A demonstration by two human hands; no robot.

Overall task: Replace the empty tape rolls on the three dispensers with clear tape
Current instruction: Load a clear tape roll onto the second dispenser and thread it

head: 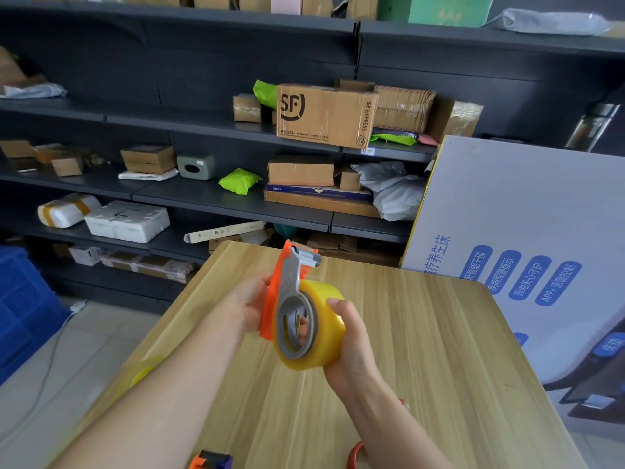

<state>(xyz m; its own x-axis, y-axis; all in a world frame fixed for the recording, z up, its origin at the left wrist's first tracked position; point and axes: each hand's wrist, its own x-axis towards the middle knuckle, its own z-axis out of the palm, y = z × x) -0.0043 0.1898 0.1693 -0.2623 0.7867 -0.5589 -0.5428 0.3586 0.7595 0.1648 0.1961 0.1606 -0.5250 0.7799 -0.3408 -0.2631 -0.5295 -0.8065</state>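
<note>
Both forearms reach over the wooden worktop (422, 333); the left hand (252, 301) grips an orange dispenser (287, 282), the right hand's (351, 340) fingers clamp the clear tape roll (324, 319) mounted on it.

The left arm (162, 394) hides most of a near-left tape roll (143, 370), and the bottom edge crops an orange dispenser (209, 461) and red ring (355, 455).
</note>
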